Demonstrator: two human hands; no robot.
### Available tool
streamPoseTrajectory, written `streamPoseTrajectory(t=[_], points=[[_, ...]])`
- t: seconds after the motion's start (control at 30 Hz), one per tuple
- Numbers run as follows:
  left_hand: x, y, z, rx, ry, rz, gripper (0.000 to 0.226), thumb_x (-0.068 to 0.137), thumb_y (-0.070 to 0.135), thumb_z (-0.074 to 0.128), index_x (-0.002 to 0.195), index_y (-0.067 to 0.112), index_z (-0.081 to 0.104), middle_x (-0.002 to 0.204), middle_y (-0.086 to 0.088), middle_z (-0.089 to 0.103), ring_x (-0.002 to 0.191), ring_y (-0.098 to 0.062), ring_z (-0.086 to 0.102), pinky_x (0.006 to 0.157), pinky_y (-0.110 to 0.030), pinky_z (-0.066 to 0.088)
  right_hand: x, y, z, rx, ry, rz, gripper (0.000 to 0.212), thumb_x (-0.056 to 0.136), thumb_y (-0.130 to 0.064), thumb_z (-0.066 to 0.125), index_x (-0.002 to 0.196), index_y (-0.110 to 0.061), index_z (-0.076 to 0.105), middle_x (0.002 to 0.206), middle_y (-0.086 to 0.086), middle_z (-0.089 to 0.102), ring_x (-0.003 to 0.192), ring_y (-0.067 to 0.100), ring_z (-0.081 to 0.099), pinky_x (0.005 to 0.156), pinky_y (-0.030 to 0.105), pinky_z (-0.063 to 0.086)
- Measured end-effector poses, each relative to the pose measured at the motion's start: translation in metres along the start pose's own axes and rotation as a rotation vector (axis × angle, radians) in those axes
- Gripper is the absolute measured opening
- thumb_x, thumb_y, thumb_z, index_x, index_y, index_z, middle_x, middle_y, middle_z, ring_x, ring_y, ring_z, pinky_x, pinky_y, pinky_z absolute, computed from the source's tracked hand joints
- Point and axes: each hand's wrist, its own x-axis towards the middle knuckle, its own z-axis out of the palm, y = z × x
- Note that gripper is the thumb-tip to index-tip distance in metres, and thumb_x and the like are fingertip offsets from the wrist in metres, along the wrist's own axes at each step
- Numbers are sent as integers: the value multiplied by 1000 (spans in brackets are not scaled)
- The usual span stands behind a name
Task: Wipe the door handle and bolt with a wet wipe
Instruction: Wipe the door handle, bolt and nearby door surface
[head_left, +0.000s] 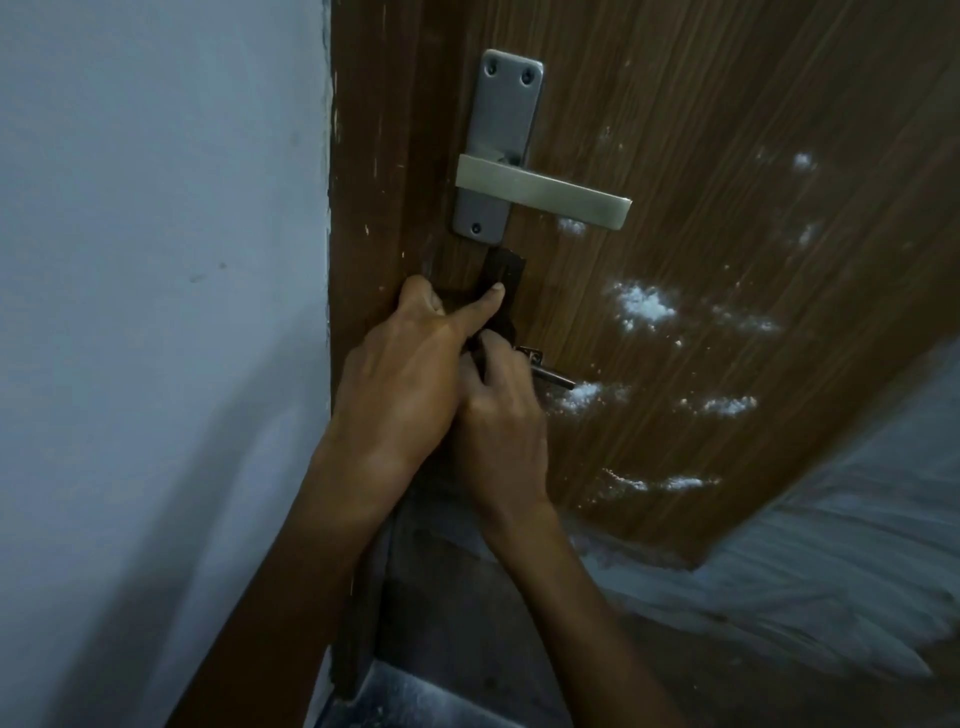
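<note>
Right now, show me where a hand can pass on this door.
Free: the door right of the lever handle, and above its tip. Crowded: below the handle plate, where the left hand and right hand grip a dark strip beside the bolt.

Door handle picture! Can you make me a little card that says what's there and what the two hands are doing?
door handle: silver lever on a plate, untouched
door: brown wood with white smudges
dark strip: just below the handle; wipe or not, cannot tell
left hand: pinches the strip
right hand: grip curled on the strip's lower end
bolt: metal tip pokes out beside the right hand
wall: pale, left of the door
</note>
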Motion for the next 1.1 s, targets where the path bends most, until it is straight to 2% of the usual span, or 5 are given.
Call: streamPoseTrajectory(t=[0.4,0.53,0.67,0.8,1.1], points=[[-5,15,-3,179,-23,-126,71,100,18,48,152,51,12,123,-8,43,78,-14,44,70,-29,48,-29,14,-32,-25,103,70,26,88,-2,70,114,-2,72,108,11,68,94,19,63,79,20,50],[-2,14,-6,226,-57,-139,74,100,17,49,152,52,10,129,-9,45,77,-14,42,69,-27,43,-46,-1,-32,515,126,558,24,90,-10,73,111,-23,74,102,-12,72,92,-2,67,83,16,56],[-1,14,-10,271,-94,-131,78,97,21,52,151,53,6,126,-8,49,79,-17,44,68,-28,42,-22,-8,-25,1656,127,1342,29,94,-10,68,123,-10,67,110,3,76,105,11,72,90,25,57],[0,14,-12,305,-96,-126,79,97,20,51,151,53,5,120,-6,51,78,-16,43,65,-27,39,1,-14,-16,2030,289,1453,27,91,-3,66,119,-3,66,112,14,75,102,17,73,88,29,60],[-2,9,-12,358,-23,-93,74,97,35,50,153,50,4,114,-2,56,78,-19,48,60,-29,34,7,-32,6,1932,217,1369,27,96,-4,62,123,0,65,114,19,73,110,27,70,100,40,54]])
